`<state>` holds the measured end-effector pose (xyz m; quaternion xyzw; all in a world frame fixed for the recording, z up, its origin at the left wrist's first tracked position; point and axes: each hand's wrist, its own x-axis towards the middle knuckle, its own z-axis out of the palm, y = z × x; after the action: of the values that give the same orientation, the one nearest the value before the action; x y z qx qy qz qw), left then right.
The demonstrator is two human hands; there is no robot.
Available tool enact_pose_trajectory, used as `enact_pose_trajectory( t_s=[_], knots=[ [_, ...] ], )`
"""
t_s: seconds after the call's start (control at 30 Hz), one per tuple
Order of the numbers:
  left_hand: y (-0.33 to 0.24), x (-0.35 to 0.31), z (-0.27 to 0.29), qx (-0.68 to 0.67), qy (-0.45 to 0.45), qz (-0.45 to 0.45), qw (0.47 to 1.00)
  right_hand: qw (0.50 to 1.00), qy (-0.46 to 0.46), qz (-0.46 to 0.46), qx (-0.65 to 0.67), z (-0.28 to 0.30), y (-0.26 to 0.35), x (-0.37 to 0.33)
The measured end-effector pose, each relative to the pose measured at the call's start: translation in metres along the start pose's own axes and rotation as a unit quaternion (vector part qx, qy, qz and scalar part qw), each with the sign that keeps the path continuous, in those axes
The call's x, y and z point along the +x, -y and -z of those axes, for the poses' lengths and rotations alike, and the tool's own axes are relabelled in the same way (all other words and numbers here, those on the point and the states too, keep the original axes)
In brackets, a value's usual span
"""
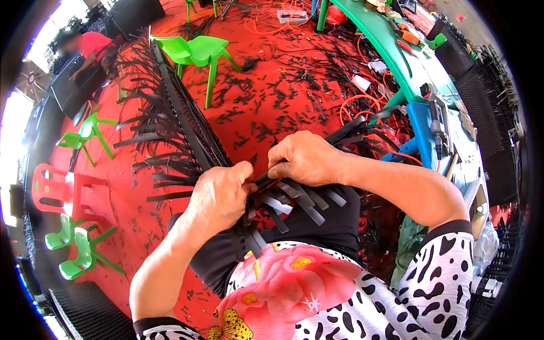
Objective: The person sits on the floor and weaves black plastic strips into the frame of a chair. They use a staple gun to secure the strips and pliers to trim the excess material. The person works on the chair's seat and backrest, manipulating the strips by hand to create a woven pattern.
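Across my lap lies a black woven panel on a frame, with its long black bar (178,105) running away to the far left. Flat black strips (161,141) stick out in a fringe along it. My left hand (220,195) is closed at the near corner, pinching a black strip there. Just to its right, my right hand (306,158) is closed with bent fingers on the near edge of the panel. Loose strip ends (294,198) hang below both hands over my dark trousers. The fingertips and exactly what they pinch are partly hidden.
Black strip offcuts litter the red floor (255,107). A green chair (198,54) stands ahead; a red chair (68,190) and small green chairs (85,255) are left. Right is a green-edged table (391,45) with a power tool (436,122). Another person (93,45) works far left.
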<state>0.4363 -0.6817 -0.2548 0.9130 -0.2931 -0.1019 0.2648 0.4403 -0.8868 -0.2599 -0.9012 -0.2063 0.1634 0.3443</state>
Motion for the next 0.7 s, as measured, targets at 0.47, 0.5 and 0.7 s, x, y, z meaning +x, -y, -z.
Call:
enact_pose_trajectory(
  t_s=[0.47,0.5,0.7],
  knots=[
    [-0.002,-0.049,-0.061,0.159,-0.282,-0.101,0.941,0.997,-0.035,0.067,-0.005,-0.014,-0.005,-0.003],
    [-0.002,-0.049,-0.063,0.146,-0.298,-0.099,0.938,0.996,-0.044,0.075,-0.008,-0.014,-0.006,-0.004],
    [0.007,-0.040,-0.068,0.092,-0.352,-0.141,0.921,0.991,-0.066,0.115,-0.017,-0.018,-0.011,-0.005]
  ],
)
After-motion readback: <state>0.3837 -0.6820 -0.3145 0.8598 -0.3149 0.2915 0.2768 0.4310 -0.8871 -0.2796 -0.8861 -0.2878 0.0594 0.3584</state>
